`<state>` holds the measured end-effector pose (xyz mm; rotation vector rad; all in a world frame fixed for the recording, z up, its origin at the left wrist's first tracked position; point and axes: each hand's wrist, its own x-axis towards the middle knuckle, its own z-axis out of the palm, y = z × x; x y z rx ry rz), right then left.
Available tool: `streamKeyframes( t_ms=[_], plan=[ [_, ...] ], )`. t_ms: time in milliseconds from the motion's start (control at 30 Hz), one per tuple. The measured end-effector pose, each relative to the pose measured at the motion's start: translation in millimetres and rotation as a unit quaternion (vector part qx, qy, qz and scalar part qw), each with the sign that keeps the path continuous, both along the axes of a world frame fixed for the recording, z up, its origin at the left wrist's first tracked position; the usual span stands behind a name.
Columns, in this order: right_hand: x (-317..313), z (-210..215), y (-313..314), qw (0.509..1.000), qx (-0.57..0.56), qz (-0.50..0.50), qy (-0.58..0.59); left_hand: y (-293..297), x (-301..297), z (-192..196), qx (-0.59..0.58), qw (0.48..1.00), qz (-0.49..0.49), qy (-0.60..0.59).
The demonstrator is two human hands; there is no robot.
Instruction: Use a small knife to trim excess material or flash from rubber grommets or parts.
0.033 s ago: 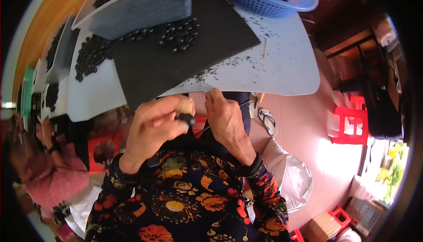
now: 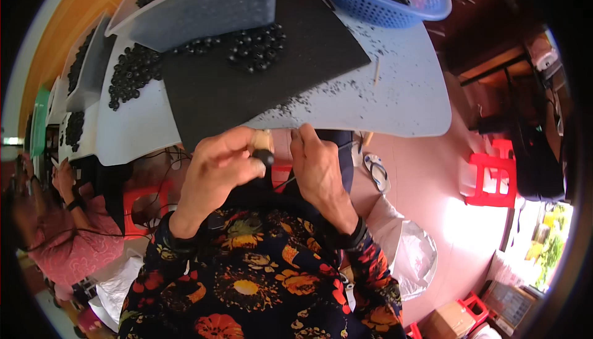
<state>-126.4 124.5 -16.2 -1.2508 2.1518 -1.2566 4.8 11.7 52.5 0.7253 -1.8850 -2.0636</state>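
My left hand (image 2: 216, 167) pinches a small black rounded piece (image 2: 263, 156) between thumb and forefinger, just below the table's front edge. A tan wrap (image 2: 264, 139) covers the tip of that forefinger. To its right, my right hand (image 2: 316, 165) is closed around a thin rod (image 2: 285, 183), whose end sticks out below the fingers toward my lap. Most of the rod hides in the fist, so its kind is unclear. The hands are apart. Beyond them a dark mat (image 2: 296, 49) lies on the pale table (image 2: 395, 107), with a pile of black bead-like pieces (image 2: 256, 49) on it.
A clear plastic bin (image 2: 204, 18) and a blue basket (image 2: 386, 8) hold more black pieces. Black crumbs and a thin stick (image 2: 377, 70) lie on the table. Another person (image 2: 77, 228) sits at left. Red stools (image 2: 492, 178), a sandal (image 2: 377, 172) and a white sack (image 2: 411, 255) stand around.
The black piece in my left fingers sits slightly higher and is turned a little. My right hand keeps its grip, with a small shift of the wrist. The whole view has moved slightly.
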Motion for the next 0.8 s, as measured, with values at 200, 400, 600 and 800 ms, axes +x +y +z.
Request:
streamKeyframes(
  t_ms=[200,400,600,800],
  plan=[
    [14.9,8.8,-0.8,0.97,-0.143,0.014,-0.196,-7.8,2.3,-30.1,0.084,0.987,-0.021,0.134],
    [25.1,26.8,1.2,0.899,-0.197,0.014,-0.391,-8.6,2.1,-30.1,0.099,0.99,-0.013,0.101],
    [20.2,18.6,-3.9,0.889,-0.167,0.02,-0.425,-5.2,-1.9,-24.2,-0.044,0.996,-0.011,0.074],
    [8.7,12.6,-2.3,0.907,-0.152,-0.046,-0.391,-4.2,-14.0,-26.4,0.013,0.998,-0.014,0.06]
  ],
)
